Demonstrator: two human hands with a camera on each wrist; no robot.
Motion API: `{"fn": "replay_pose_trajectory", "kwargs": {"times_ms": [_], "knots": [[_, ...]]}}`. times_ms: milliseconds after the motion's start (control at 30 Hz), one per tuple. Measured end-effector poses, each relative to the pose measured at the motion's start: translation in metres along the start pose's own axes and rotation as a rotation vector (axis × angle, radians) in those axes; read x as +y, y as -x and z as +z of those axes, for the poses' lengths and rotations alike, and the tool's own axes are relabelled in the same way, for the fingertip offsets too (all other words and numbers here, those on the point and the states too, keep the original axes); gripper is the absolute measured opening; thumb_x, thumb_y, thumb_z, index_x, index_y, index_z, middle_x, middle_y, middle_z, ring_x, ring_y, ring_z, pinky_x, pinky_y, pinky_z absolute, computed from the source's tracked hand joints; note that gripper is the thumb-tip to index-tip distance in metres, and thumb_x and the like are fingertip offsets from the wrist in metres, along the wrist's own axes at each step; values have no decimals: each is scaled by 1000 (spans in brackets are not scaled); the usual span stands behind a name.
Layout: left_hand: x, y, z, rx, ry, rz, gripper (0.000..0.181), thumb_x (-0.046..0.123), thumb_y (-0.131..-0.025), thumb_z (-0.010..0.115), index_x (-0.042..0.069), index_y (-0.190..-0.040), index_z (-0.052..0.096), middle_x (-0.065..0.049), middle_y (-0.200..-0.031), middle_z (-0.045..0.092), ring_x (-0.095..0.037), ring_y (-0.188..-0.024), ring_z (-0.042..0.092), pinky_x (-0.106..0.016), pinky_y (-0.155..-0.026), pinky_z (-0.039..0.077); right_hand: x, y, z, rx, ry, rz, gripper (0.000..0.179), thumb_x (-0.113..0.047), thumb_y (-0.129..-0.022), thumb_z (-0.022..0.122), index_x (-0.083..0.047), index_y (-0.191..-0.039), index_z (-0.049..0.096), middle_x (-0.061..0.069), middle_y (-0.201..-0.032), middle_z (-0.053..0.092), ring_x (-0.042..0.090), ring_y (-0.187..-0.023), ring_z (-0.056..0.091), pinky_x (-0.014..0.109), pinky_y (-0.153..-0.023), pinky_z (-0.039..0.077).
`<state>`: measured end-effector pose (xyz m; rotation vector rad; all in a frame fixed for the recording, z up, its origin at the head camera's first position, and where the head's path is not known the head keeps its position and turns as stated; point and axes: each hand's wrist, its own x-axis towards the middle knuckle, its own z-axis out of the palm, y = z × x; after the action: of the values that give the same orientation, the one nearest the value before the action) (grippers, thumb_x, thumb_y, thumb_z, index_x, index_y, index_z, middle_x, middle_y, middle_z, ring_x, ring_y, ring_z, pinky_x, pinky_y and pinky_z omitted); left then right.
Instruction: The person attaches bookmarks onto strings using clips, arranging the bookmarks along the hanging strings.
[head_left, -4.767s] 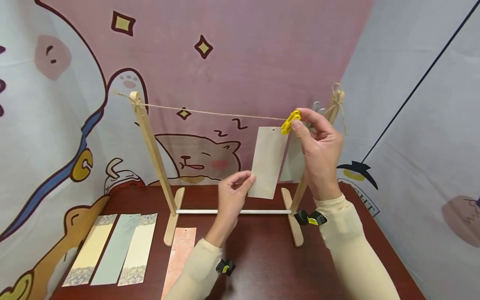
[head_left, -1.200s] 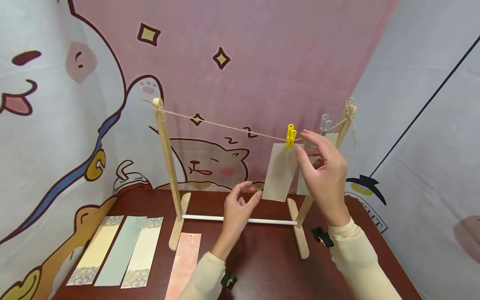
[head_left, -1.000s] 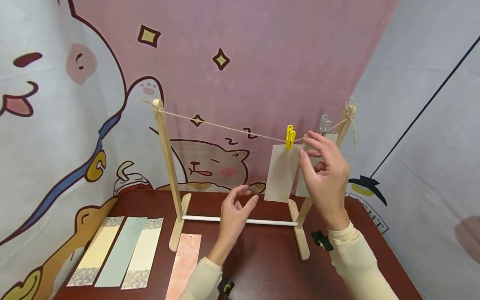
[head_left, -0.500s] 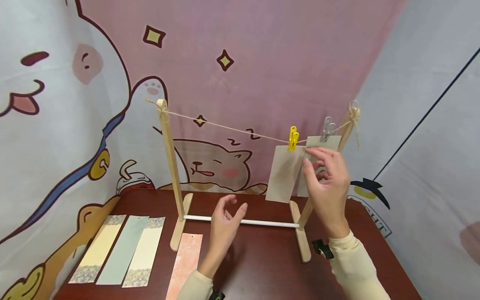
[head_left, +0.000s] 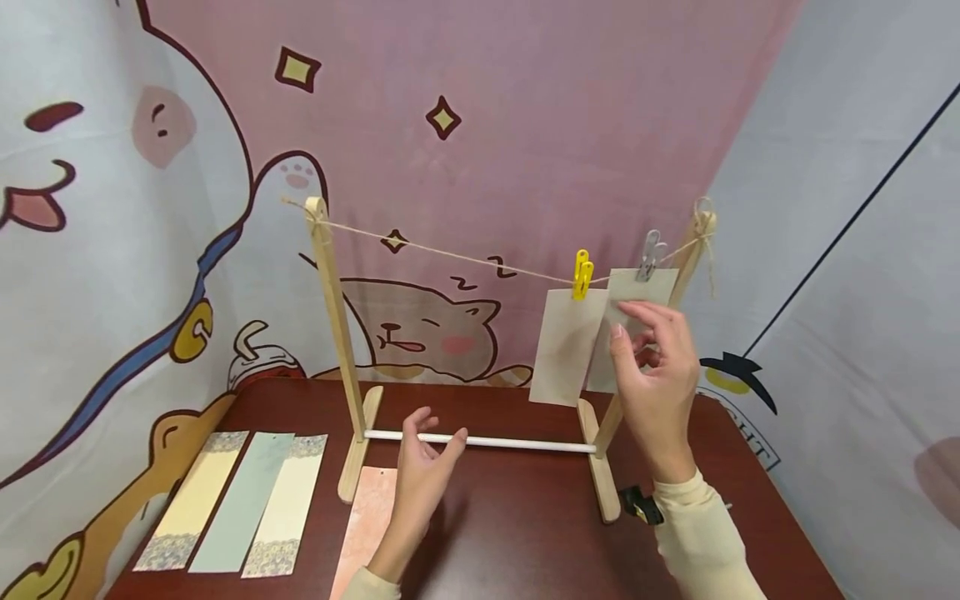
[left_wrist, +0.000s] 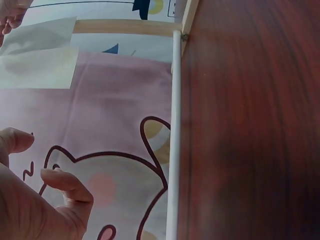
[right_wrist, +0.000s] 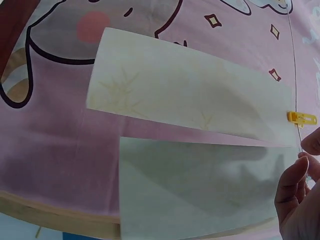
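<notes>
A cream paper bookmark [head_left: 568,350] hangs from the twine [head_left: 450,252], held by a yellow clothespin [head_left: 582,277]. To its right hangs a pale grey-green bookmark [head_left: 641,285] under a grey clothespin [head_left: 651,257]. My right hand [head_left: 660,367] hovers in front of that bookmark, thumb and fingers apart and holding nothing; it hides part of the paper. Lower down, my left hand [head_left: 423,475] is in front of the white rod [head_left: 517,443] with loosely bent fingers and nothing in them. Beneath its wrist lies a pink bookmark [head_left: 366,521], partly covered.
Three bookmarks lie at the table's left: a yellow one [head_left: 193,500], a grey-green one [head_left: 243,500] and a cream lace-patterned one [head_left: 287,504]. The wooden stand has a left post [head_left: 335,317] and feet [head_left: 598,462] on the dark red table [head_left: 525,533]. A printed cloth backdrop [head_left: 510,125] rises behind.
The yellow clothespin, earlier in my right hand, is now on the twine with the cream bookmark. Both hands have let go; the left has moved down and left, the right slightly down.
</notes>
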<state>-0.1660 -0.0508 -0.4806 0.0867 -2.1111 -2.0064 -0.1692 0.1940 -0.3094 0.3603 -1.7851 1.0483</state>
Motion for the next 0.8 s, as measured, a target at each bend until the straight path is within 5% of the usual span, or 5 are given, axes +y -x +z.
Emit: {"fn": "replay_pose_trajectory", "kwargs": {"times_ms": [300, 633, 800], "knots": [[-8, 7, -26, 26, 23, -100, 66, 17, -97, 84, 2, -151, 48, -18, -141, 55, -17, -76, 47, -27, -63, 40, 9, 8, -10, 25, 26, 46, 28, 16, -95, 68, 12, -123, 74, 28, -117, 66, 12, -74, 48, 18, -65, 39], [-11, 13, -38, 48, -43, -111, 67, 18, -95, 84, -2, -149, 49, -23, -140, 54, -22, -93, 52, -31, -78, 45, 16, 14, -19, 1, 47, 65, 32, 17, -95, 68, 12, -126, 71, 28, -119, 65, 9, -78, 51, 13, -65, 40], [-14, 16, -49, 47, -100, -124, 69, 20, -96, 84, -4, -149, 47, -28, -142, 48, -35, -112, 53, -41, -89, 48, 21, 22, -22, -36, 67, 87, 34, 15, -95, 70, 11, -129, 70, 30, -119, 63, 9, -83, 53, 10, -64, 39]]}}
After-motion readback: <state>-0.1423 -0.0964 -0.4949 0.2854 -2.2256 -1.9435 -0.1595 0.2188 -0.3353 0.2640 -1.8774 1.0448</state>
